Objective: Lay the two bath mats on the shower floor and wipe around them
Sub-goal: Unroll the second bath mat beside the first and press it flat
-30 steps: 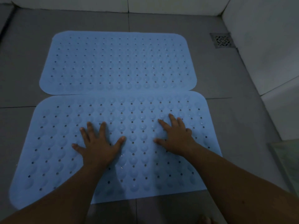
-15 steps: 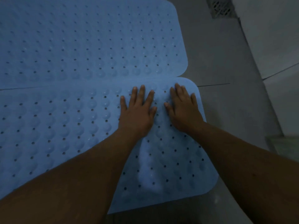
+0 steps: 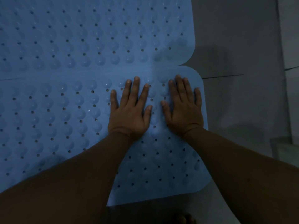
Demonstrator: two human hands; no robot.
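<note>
Two light blue rubber bath mats with bumps and small holes lie flat on the grey tiled shower floor, long edges touching. The far mat [image 3: 97, 33] fills the upper part of the head view. The near mat [image 3: 53, 120] lies below it. My left hand [image 3: 130, 110] and my right hand [image 3: 183, 107] rest palm-down, fingers spread, side by side on the near mat's far right corner, just short of the seam. Neither hand holds anything. My forearms hide part of the near mat.
Bare grey floor tile [image 3: 234, 102] runs along the right of the mats, crossed by a grout line. A pale wall [image 3: 291, 46] rises at the far right. A low greenish ledge [image 3: 281, 147] stands at the right edge. My toes [image 3: 186, 219] show at the bottom.
Both hands slid from the middle of the near mat to its far right corner and came close together. The camera moved closer and lower, so the drain and back wall left the view.
</note>
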